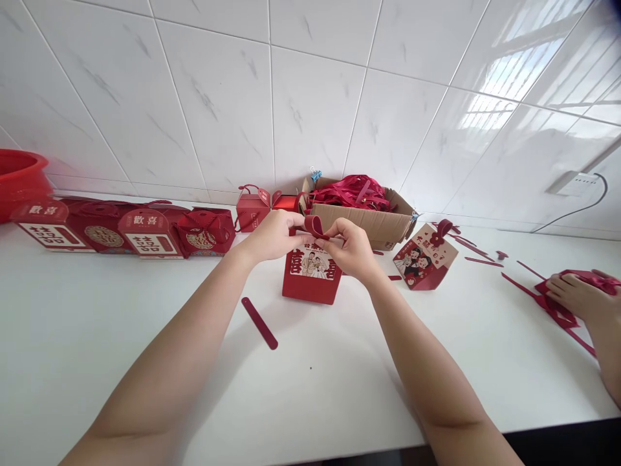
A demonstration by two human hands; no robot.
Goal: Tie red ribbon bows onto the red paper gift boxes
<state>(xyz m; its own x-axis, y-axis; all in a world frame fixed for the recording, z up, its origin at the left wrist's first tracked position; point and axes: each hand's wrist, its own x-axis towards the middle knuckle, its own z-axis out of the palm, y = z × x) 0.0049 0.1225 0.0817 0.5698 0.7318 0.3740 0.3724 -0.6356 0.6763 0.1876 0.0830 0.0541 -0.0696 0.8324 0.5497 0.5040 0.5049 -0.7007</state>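
Note:
A red gift box point(310, 288) with a printed couple stands upright on the white table. Above its top rises a looped dark red strap point(314, 225). My left hand point(277, 236) pinches the strap and the box top from the left. From the right, my right hand point(348, 247) grips the strap's lower end, fingers pressed together. The hands cover part of the box's upper edge. Nearer to me, a loose flat red strap point(259, 323) lies on the table.
Red boxes point(148, 234) line the wall at left, near a red basin point(22, 181). Behind my hands is a cardboard box point(363, 222) of ribbons. A finished-looking box point(425, 259) stands right of it. Another person's hand point(577, 298) holds a ribboned box at far right.

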